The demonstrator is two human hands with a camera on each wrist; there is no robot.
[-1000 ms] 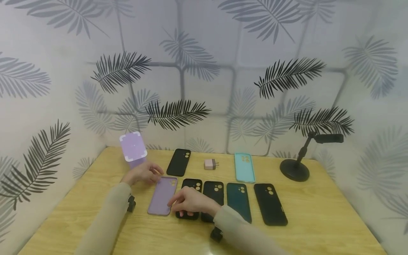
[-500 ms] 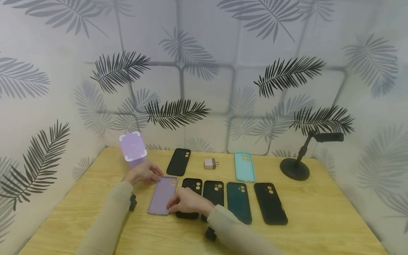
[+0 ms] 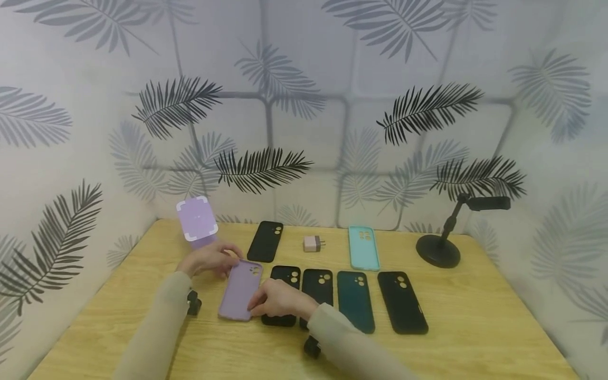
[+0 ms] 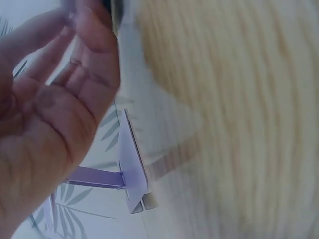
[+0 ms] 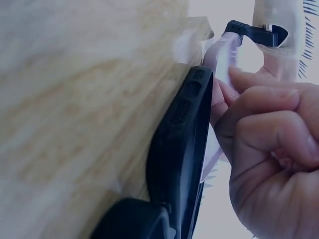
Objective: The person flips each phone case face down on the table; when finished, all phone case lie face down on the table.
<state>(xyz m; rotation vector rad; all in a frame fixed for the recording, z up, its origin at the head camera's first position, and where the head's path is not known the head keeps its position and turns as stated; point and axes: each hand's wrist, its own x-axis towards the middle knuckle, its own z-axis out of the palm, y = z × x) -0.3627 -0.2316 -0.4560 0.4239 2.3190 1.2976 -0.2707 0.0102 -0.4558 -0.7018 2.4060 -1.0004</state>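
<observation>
A light purple phone case (image 3: 239, 293) has its upper end raised a little off the wooden table, its inner side facing up. My left hand (image 3: 209, 257) pinches it by the upper left corner; in the left wrist view the same hand (image 4: 47, 117) has its fingertips together at the top. At the lower right edge, my right hand (image 3: 281, 299) pinches the case between thumb and fingers. That hand (image 5: 274, 132) reaches over a black phone case (image 5: 174, 134) in the right wrist view, partly hiding the purple one (image 5: 222, 54).
Right of the purple case, a row continues with a black case (image 3: 317, 285), a dark teal case (image 3: 356, 301) and another black case (image 3: 402, 303). Behind stand a purple phone stand (image 3: 197, 219), a black case (image 3: 266, 241), a charger plug (image 3: 312, 244), a turquoise case (image 3: 363, 250) and a black stand (image 3: 438, 250).
My right fingers have drawn together on the purple case's lower right edge. The case's upper end has risen slightly with my left hand. The other cases stay where they were.
</observation>
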